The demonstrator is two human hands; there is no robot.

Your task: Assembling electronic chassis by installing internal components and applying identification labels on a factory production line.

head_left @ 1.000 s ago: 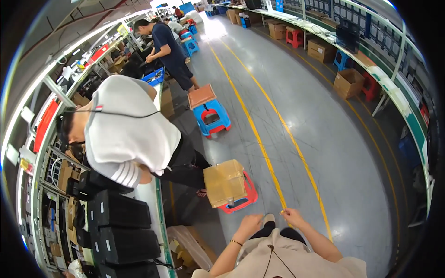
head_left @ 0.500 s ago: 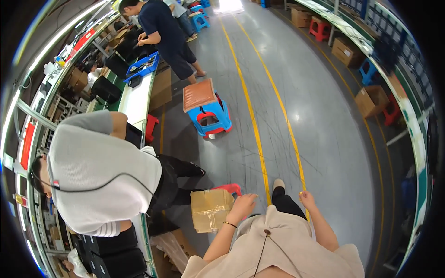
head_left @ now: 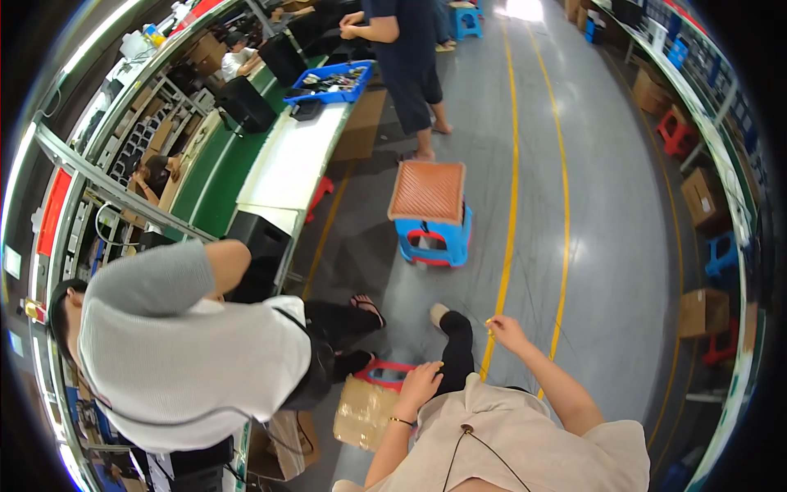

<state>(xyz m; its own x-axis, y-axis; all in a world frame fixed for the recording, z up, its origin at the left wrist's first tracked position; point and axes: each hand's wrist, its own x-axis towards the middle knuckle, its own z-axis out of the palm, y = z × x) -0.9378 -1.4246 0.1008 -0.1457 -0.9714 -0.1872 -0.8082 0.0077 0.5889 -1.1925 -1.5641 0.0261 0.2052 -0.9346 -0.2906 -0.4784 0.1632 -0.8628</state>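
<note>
My left hand (head_left: 420, 385) hangs low in front of my body, fingers loosely stretched, holding nothing that I can see. A taped cardboard box (head_left: 361, 412) lies just left of it, beside a red plastic stool (head_left: 392, 374). My right hand (head_left: 507, 333) is out over the floor near the yellow lines, its fingers curled together. Small yellow spots show at the fingertips of both hands; whether they are coverings or something held is too small to tell. Ahead stands a blue and red stool (head_left: 434, 239) with a brown woven seat pad (head_left: 427, 192).
A co-worker in a light top (head_left: 180, 361) stands close at left by the workbench (head_left: 279, 176). Another person in dark clothes (head_left: 410, 74) stands farther ahead, near a blue tray (head_left: 332, 97) of parts. Cardboard boxes (head_left: 703, 313) and stools line the right side.
The view has swung left and forward, so the brown-topped stool and bench sit farther right and nearer. My right hand has risen slightly; one foot has stepped ahead.
</note>
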